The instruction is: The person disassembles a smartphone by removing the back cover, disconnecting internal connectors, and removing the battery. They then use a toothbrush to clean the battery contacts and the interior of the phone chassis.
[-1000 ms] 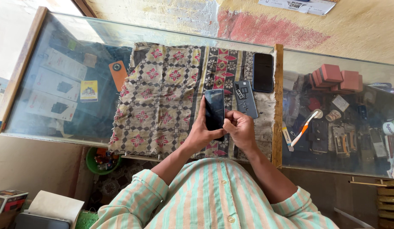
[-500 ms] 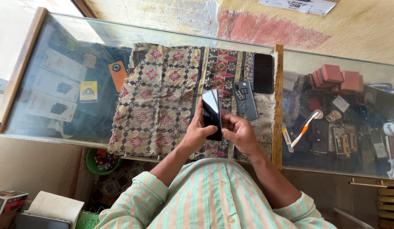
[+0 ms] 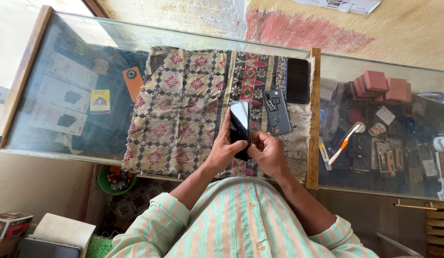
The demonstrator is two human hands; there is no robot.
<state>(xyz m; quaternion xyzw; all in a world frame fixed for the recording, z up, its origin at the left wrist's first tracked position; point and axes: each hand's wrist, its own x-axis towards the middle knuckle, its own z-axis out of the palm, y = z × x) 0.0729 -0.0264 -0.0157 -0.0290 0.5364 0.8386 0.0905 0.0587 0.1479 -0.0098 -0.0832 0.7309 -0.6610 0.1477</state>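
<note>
A black smartphone (image 3: 240,123) with a glossy dark screen is held upright over a patterned cloth (image 3: 184,100) on a glass counter. My left hand (image 3: 224,147) grips its left edge, fingers running up the side. My right hand (image 3: 267,152) holds the lower right edge, thumb pressed at the phone's rim. Just right of the phone, a grey phone back panel (image 3: 277,112) with small loose parts on it lies on the cloth.
A second black phone (image 3: 297,80) lies at the cloth's far right. An orange phone cover (image 3: 133,82) sits at the cloth's left edge. A wooden divider (image 3: 314,114) splits the glass counter (image 3: 64,95). An orange-and-white toothbrush (image 3: 343,143) and pink boxes (image 3: 380,86) lie to the right.
The phone has tilted more upright in both hands and its screen now catches a reflection. My right thumb has shifted along the lower right edge.
</note>
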